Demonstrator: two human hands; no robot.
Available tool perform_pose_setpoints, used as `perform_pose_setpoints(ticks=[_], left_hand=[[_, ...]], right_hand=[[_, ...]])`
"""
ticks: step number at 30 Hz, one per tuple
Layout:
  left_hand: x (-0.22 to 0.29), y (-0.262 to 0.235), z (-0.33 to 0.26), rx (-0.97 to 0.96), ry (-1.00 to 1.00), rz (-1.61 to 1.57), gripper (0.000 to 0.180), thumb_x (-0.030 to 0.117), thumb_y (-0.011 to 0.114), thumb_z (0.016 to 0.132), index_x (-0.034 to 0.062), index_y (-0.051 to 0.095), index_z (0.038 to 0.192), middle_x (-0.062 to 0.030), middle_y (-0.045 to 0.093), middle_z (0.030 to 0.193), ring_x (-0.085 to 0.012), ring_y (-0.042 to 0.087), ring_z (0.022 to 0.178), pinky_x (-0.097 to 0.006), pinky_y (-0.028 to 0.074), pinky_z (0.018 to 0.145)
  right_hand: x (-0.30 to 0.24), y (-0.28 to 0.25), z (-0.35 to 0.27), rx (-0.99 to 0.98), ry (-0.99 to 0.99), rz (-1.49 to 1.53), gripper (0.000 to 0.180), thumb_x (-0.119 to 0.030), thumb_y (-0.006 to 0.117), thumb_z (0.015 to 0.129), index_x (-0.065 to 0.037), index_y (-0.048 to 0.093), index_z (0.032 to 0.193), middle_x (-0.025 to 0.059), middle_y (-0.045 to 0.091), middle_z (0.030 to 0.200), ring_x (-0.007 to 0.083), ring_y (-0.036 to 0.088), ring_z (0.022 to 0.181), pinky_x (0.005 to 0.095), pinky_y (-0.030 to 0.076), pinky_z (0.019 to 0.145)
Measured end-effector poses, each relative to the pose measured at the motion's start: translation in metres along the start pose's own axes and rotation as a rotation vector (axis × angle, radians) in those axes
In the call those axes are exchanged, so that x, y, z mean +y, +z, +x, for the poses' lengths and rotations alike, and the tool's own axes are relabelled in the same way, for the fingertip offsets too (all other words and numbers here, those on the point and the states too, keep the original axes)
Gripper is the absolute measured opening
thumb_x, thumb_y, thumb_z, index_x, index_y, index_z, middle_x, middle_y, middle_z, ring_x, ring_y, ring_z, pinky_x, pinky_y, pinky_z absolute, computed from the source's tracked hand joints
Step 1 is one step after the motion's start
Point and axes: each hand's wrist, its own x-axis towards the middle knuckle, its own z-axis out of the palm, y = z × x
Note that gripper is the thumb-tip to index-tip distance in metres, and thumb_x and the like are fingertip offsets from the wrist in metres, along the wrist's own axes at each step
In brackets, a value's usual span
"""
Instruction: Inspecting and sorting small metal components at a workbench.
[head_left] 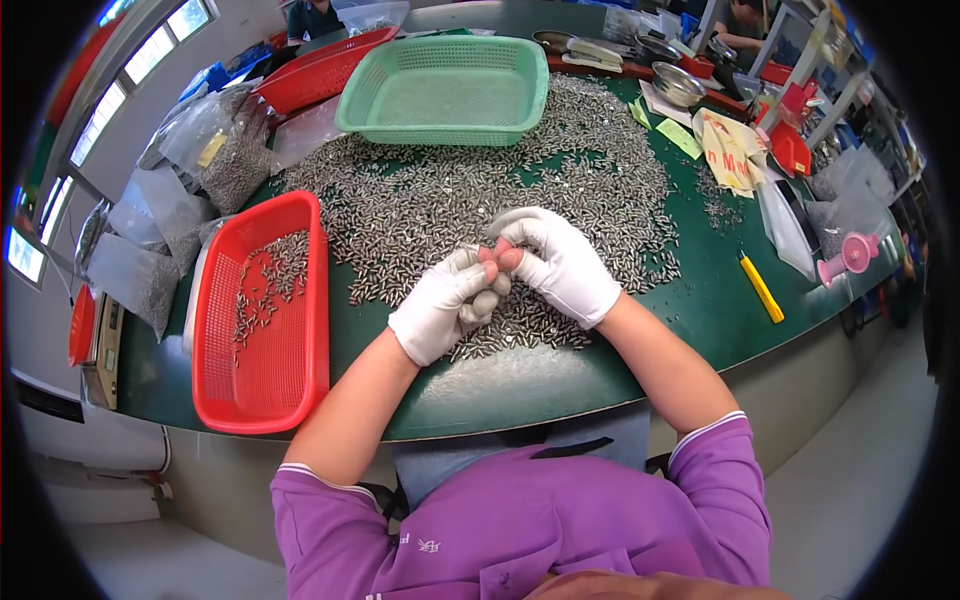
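Observation:
My left hand and my right hand meet above the near part of a wide heap of small silvery metal pins. Both wear white gloves with the thumb and forefinger tips bare. Those fingertips are pinched close together, and whatever lies between them is too small to make out. Beneath the hands, more pins cover the green tabletop. To the left of my left hand stands a red plastic basket with some of the same pins scattered along its bottom.
A green mesh basket sits at the heap's far side, beside another red basket. Filled plastic bags crowd the left edge. A yellow-handled tool, a pink spool-like object and a printed bag lie right. People work beyond.

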Motion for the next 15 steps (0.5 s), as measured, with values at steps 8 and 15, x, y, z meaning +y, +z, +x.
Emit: perform_pose_setpoints(ticks=[8,15], left_hand=[[0.0,0.0,-0.001,-0.03,0.017,0.036,0.016,0.021,0.059,0.089,0.0102,0.053,0.099,0.0,0.055,0.082,-0.0041,0.038,0.052,-0.016,0.03,0.048],[0.0,0.004,-0.001,0.023,0.001,0.053,0.019,0.028,0.054,0.091,0.0104,0.053,0.098,-0.0007,0.053,0.082,-0.0067,0.039,0.055,-0.019,0.032,0.051]], right_hand=[[0.004,-0.003,-0.001,-0.018,0.03,0.013,0.019,-0.016,0.057,0.084,-0.005,0.064,0.097,0.0116,0.06,0.104,0.0277,0.057,0.098,0.0341,0.045,0.088],[0.036,-0.002,-0.004,-0.023,-0.03,-0.762,0.032,-0.024,0.06,0.078,-0.013,0.06,0.108,0.0072,0.057,0.114,0.0261,0.049,0.112,0.0403,0.039,0.093]])
